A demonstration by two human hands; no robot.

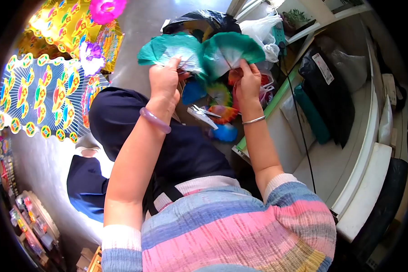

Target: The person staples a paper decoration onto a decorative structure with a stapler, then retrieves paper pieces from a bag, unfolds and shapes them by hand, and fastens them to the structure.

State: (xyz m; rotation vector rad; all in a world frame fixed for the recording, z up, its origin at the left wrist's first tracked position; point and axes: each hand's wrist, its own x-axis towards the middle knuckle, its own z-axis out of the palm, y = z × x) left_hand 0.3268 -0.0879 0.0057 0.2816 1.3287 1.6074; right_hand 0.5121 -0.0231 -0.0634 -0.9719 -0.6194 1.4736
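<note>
Decorations (43, 93) fill our ten o'clock; at twelve, two green-white fans (231, 49), seemingly already spread, are pinched, one each, by our left hand (164, 82) and right hand (249, 82); beneath, smaller coloured fans (220, 95) seem untouched.

Left fingers (174, 62) pinch one green-white fanned piece (170, 47), right fingers (245, 69) a second piece (231, 47).

"What's the top?"
"A striped knit sweater (226, 222) in blue, pink and grey, mustard low on the right sleeve (299, 213), with a pale hem (206, 183)."
"Any jewellery?"
"A smooth lilac bangle (155, 121) on the left wrist (162, 106), a thin silver bangle (254, 120) on the right wrist (253, 112)."
"Below?"
"Dark navy trousers (192, 152), a black strap (172, 192) at the waist."
</note>
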